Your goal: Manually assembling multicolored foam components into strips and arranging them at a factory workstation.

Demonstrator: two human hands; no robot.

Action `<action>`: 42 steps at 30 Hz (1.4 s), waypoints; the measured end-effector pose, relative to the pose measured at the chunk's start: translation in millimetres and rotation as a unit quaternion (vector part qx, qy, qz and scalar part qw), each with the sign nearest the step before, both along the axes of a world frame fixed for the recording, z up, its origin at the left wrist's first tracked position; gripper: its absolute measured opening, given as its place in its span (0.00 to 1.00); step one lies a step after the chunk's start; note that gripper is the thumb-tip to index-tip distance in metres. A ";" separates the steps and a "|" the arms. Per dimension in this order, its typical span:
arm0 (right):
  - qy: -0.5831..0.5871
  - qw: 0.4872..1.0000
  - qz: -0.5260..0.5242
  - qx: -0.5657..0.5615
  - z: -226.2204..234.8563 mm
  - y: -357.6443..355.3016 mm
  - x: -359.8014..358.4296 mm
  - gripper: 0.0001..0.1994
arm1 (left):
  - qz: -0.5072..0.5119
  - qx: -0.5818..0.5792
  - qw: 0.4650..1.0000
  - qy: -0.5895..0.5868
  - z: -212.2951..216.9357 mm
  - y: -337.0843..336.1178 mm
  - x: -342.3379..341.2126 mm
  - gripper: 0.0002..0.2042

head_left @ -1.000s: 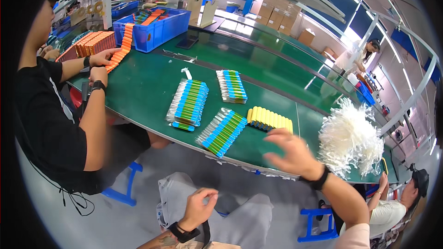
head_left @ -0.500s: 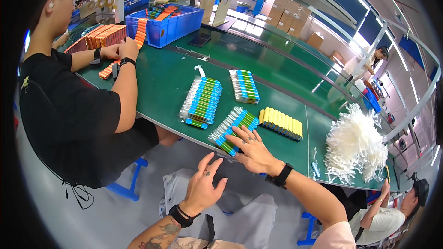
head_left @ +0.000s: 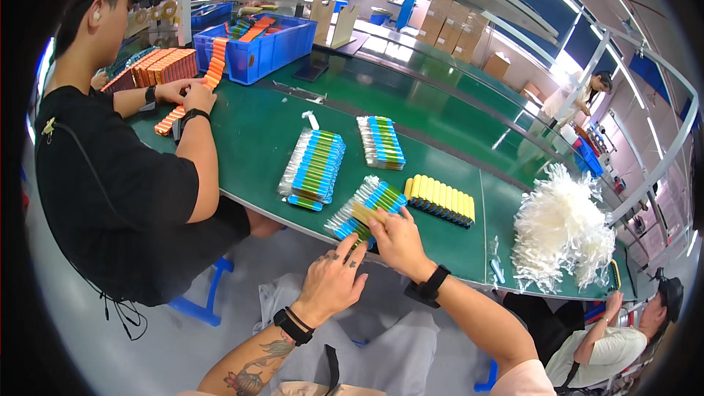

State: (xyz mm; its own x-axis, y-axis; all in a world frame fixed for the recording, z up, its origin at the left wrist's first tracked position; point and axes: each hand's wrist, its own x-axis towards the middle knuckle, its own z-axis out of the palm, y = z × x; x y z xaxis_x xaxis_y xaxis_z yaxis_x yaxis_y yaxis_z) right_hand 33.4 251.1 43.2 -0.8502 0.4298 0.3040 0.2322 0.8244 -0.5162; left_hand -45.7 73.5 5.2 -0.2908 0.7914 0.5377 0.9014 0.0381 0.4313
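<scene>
1. The left hand (head_left: 331, 280) reaches to the near edge of the long green-topped table (head_left: 257, 152), its fingers loosely parted and its thumb standing away from them. The fingertips are at the near end of the nearest bundle of blue-and-green strips with clear plastic ends (head_left: 353, 225); whether they have hold of it, I cannot tell.

2. The right hand (head_left: 402, 243) is over that bundle's right side, thumb and fingers bent close together. A blurred yellowish strip (head_left: 362, 212) shows at its fingertips; I cannot tell whether it is gripped.

3. The bundle lies flat at the table's near edge, directly in front of the person.

4. Left of it, also toward the near edge, is a taller stack of similar strips (head_left: 315, 165); a smaller stack (head_left: 381, 142) lies farther from that edge.

5. Just right of the bundle sits a block of yellow cylinders in a row (head_left: 440, 200).

6. Toward the table's right end is a large heap of thin white strips (head_left: 561, 227).

7. At the left end, a co-worker in a black shirt (head_left: 110, 176) handles a segmented orange strip (head_left: 215, 64) beside a blue plastic bin (head_left: 268, 59).
</scene>
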 end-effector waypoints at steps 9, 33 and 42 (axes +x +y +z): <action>0.368 0.739 -0.067 -0.560 110.3 58.4 8.2 0.23 | 0.008 -0.075 0.995 -0.059 16.4 4.0 3.8 0.30; 0.212 0.891 -0.187 -0.355 17.0 19.2 199.4 0.19 | -0.058 0.022 0.931 -0.360 43.9 59.4 61.0 0.14; -0.078 0.987 -0.124 0.062 10.9 58.0 200.5 0.14 | -0.110 -0.039 0.993 -0.002 16.3 112.4 35.8 0.11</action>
State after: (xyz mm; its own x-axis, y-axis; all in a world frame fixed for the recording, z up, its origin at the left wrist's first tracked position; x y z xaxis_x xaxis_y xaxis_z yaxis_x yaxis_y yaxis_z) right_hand 234.0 309.1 54.1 -0.7649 0.5975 0.2406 0.5031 0.7874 -0.3562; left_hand -9.8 185.9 21.5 -0.1077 0.8754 0.4712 0.8899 -0.1264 0.4382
